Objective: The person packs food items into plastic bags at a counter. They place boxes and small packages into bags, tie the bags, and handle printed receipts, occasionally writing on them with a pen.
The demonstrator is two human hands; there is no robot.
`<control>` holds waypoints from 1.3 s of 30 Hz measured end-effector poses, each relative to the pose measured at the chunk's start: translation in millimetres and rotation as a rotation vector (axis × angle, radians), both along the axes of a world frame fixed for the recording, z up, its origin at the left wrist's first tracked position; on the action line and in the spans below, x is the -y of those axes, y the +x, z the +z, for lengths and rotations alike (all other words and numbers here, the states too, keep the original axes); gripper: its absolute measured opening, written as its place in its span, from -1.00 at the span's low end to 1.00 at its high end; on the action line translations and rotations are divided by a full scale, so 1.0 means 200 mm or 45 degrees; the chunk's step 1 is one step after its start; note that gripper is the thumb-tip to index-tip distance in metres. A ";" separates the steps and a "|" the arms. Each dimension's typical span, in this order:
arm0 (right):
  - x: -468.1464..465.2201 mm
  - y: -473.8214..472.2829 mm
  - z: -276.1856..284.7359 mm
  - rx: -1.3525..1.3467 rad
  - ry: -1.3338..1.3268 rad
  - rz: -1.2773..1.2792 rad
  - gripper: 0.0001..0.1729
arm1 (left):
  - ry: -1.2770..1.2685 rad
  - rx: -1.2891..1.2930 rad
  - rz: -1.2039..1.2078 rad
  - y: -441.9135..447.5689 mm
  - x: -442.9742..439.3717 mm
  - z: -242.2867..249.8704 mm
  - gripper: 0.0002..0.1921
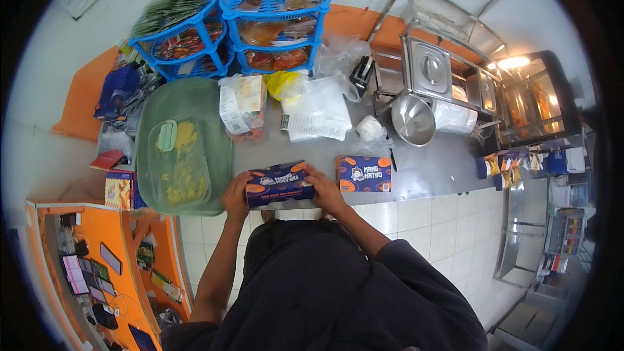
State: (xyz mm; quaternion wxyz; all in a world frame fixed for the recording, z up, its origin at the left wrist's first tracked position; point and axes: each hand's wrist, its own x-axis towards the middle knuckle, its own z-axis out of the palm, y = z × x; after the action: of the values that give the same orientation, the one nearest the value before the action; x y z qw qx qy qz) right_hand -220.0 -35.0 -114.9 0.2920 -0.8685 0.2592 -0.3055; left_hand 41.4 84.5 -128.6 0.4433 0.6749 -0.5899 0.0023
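Note:
A printed cardboard food box, dark blue with orange, sits at the front edge of the metal counter. My left hand holds its left end and my right hand its right end, with the lid looking closed. Just right of my right hand lies a second matching box, flat on the counter. To my left is a large green tray. In it stands a clear plastic container with yellow food inside and a pale green latch.
Behind the boxes are a receipt-tagged bag, a stack of clear plastic bags and a knotted white bag. Blue tiered baskets stand at the wall. A steel bowl, a lidded steel pan and a lit display warmer are to the right.

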 end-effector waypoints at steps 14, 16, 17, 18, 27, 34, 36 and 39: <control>0.01 -0.03 -0.02 -0.080 0.041 -0.110 -0.42 | 0.342 -0.061 -0.322 0.09 0.01 0.13 -0.39; 0.01 0.01 0.01 -0.030 0.098 -0.178 -0.43 | 0.323 -0.004 -0.305 0.08 0.00 0.14 -0.36; 0.02 0.04 0.03 -0.006 0.103 -0.227 -0.43 | 0.305 -0.108 -0.192 0.07 0.02 0.13 -0.38; 0.02 0.08 0.06 0.017 0.113 -0.279 -0.43 | 0.242 -0.220 -0.069 0.05 0.06 0.12 -0.40; 0.10 0.16 0.09 -0.057 0.295 -0.438 -0.55 | 0.045 -0.484 0.275 -0.04 0.28 -0.02 -0.63; 0.06 0.06 -0.04 0.036 0.028 -0.258 -0.53 | -0.068 -0.243 -0.150 0.03 0.13 -0.05 -0.72; 0.05 0.08 -0.02 0.152 0.081 -0.283 -0.52 | 0.014 -0.315 -0.009 0.01 0.14 -0.05 -0.69; 0.07 0.11 0.01 0.108 0.464 -0.379 -0.54 | 0.095 -0.400 0.143 -0.01 0.20 -0.06 -0.66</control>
State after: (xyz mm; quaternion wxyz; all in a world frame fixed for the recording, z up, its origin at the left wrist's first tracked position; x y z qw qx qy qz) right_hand -197.7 -49.4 -113.3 0.4061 -0.7402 0.4226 -0.3296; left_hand 39.0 45.4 -141.0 0.5040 0.7147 -0.4744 -0.1003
